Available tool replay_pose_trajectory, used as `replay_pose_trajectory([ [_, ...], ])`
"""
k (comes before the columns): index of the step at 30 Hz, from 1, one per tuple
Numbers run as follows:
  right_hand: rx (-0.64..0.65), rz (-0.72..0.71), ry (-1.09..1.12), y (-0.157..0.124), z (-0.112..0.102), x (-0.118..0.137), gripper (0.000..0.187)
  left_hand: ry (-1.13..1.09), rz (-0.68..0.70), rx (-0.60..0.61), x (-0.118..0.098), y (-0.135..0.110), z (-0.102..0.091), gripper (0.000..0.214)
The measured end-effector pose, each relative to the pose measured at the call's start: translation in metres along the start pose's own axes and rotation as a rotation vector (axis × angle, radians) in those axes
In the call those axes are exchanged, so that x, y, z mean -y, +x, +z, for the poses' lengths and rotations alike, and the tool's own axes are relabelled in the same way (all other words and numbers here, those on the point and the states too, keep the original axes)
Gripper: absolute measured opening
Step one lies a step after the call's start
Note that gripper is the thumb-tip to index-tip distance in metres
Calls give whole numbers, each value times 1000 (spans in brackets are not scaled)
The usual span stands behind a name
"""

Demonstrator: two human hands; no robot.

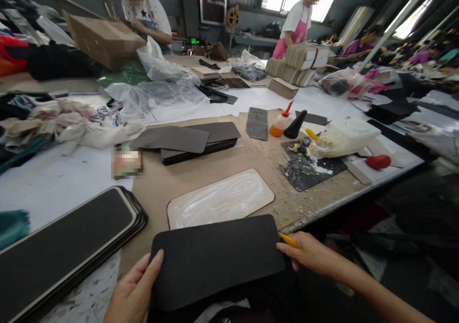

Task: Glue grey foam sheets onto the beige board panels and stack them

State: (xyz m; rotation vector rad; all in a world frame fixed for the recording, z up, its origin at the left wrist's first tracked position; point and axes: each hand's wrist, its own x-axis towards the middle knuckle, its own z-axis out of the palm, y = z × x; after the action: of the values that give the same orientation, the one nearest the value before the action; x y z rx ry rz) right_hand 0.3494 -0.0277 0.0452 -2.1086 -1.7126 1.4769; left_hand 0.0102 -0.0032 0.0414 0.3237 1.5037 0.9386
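Note:
A black rounded-corner panel (217, 261) is held up close in front of me, tilted, at the near edge of the table. My left hand (134, 287) grips its left end, the thumb on top. At its right end my right hand (299, 251) is closed around a thin yellow handle (289, 240), with fingertips at the panel's edge. Whether the handle belongs to a brush or a spreader cannot be seen. Just beyond lies a pale panel (220, 199) with a dark rim, smeared with wet white glue; the black panel overlaps its near edge.
To the left is a stack of long dark panels (71, 246); further back, more grey panels (201, 141). At right lie a glue-crusted board (308, 170), a tipped white jug (353, 136), an orange bottle (278, 124) and a black cone (296, 126). Other people work behind.

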Motion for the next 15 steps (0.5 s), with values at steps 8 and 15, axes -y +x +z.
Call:
replay_pose_trajectory([
  [8,-183,-138,83,-6,-4,13,39,88,45,-32,-5,-11,4,18],
  [15,-158,-268,-248,7,-48,44,30,212,136,-6,-28,-1,7,45],
])
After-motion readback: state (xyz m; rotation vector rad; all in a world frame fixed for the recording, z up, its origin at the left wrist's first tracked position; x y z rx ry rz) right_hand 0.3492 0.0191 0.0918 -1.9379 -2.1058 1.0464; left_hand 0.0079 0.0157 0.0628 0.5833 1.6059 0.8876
